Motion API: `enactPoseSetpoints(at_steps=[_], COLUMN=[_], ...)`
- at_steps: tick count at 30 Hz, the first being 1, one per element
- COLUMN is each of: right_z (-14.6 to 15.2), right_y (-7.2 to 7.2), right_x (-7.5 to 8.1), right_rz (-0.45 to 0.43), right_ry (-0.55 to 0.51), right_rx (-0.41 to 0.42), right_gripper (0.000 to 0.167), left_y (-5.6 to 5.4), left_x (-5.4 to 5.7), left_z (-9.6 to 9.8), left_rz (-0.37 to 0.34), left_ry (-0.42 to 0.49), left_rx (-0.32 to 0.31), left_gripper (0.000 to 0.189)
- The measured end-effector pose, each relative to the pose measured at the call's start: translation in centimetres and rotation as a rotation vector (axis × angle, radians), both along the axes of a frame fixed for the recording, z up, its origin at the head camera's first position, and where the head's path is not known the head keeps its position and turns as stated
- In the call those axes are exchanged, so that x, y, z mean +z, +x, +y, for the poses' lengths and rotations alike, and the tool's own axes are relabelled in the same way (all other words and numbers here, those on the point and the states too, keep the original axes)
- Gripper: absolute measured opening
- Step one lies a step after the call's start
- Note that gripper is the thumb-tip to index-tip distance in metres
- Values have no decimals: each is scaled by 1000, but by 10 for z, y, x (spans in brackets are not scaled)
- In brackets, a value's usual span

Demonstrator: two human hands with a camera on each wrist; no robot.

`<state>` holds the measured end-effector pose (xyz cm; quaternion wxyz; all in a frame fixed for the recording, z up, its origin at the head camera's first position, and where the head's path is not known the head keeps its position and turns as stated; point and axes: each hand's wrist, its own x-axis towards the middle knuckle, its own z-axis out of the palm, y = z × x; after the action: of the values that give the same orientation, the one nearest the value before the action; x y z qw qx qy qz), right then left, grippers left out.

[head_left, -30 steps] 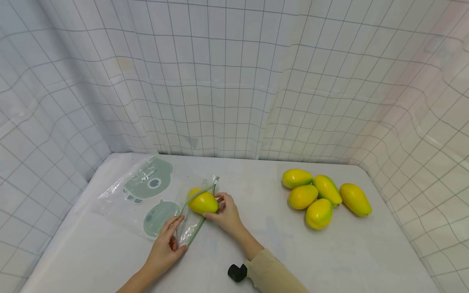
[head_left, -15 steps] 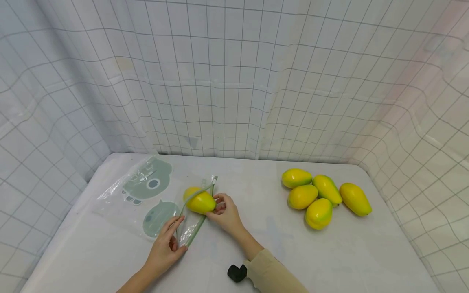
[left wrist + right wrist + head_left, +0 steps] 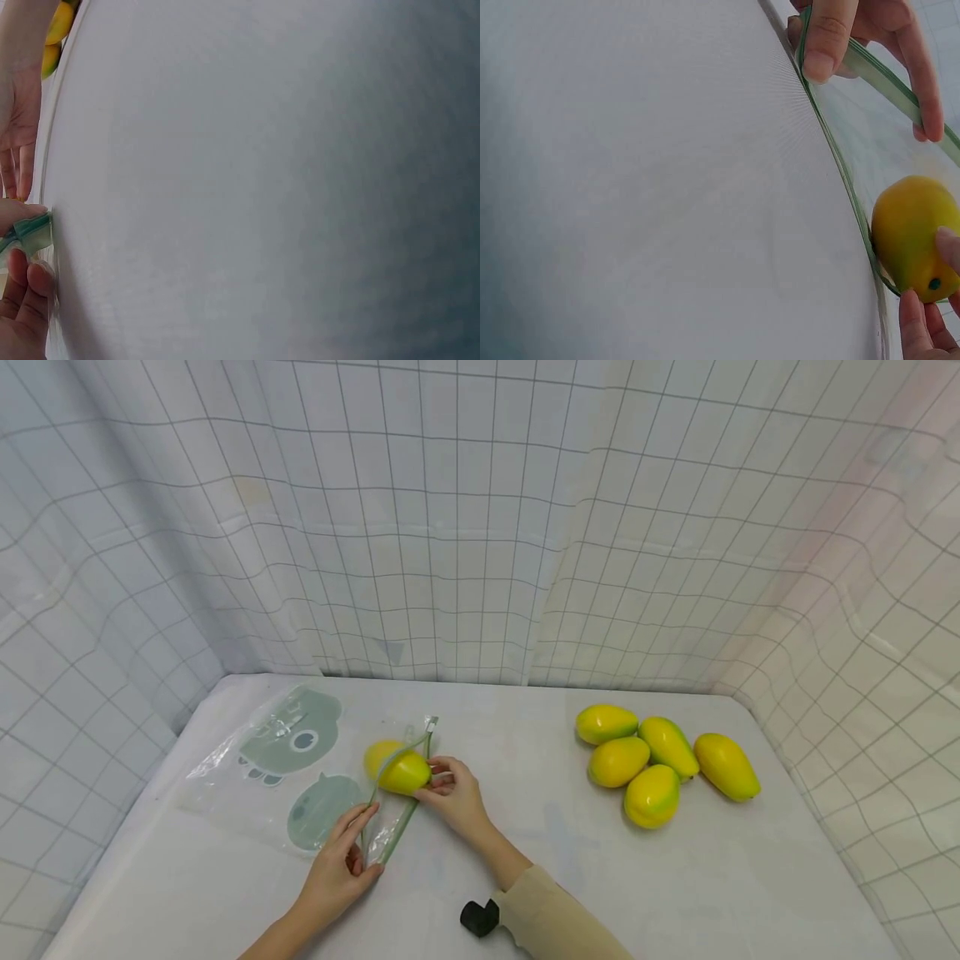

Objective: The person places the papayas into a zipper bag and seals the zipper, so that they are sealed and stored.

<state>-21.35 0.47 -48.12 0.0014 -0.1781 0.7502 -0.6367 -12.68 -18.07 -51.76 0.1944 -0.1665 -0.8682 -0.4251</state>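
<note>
So we've got a bag (image 3: 322, 810) on the left half of the table (image 3: 712, 885), with a fruit (image 3: 409, 774) partway into its mouth on the right side. Left hand (image 3: 337, 864) sits at the mouth's near end, right hand (image 3: 459, 797) at the fruit's right end. Well off to the right we see four more fruits (image 3: 618, 762) bunched up, plus a fifth one (image 3: 727, 767) just right of them. Curtain (image 3: 495, 527) behind the far edge.
</note>
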Motion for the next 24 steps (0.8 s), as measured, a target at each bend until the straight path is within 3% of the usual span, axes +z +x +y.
enactPoseSetpoints(at_steps=[11,19,24], right_z=[-21,-33,-37], right_y=[-22,-19,-17], right_x=[-35,-36,-36], right_rz=[-6,50,64], right_ry=[-5,-25,-42], right_rx=[-113,-232,-265], right_gripper=[40,38,38], left_y=[-2,-2,-2], left_x=[-5,-4,-5], left_z=[-3,-1,-2], left_rz=[-4,13,15], left_ry=[-7,3,-3], left_rx=[-30,-42,-37], left_gripper=[84,86,87])
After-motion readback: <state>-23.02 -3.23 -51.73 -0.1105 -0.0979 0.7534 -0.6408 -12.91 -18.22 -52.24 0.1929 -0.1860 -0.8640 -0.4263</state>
